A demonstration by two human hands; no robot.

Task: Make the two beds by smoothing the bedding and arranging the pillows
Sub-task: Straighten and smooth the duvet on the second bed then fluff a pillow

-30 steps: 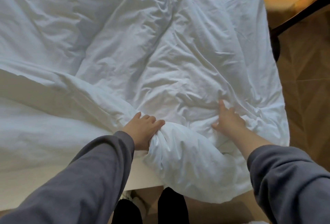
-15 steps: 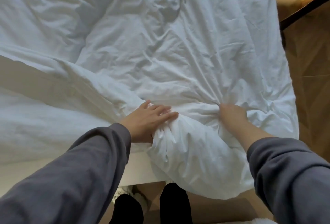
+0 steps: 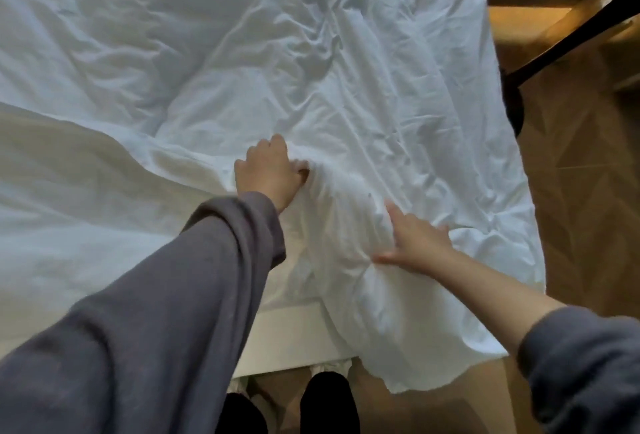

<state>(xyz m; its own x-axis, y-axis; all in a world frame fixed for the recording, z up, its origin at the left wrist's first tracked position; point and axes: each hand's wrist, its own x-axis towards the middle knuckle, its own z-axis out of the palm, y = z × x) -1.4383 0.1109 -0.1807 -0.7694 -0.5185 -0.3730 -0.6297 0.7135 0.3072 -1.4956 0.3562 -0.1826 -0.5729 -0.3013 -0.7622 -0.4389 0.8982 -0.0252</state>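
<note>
at duvet (image 3: pixel 311 70) edge: left fingers (image 3: pixel 297 167) round a fold, right fingers (image 3: pixel 393 214) flat (floor (image 3: pixel 571 198) beside)

Loose grey sleeves (image 3: pixel 156 312) — black trousers (image 3: pixel 325 402) below.

1 duvet (image 3: pixel 311 63), 1 left hand (image 3: pixel 269 172), 1 right hand (image 3: pixel 417 243).

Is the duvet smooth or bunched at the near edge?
Bunched: the duvet is creased and gathered there; the left hand grips it, the right hand presses it, fingers spread.
</note>
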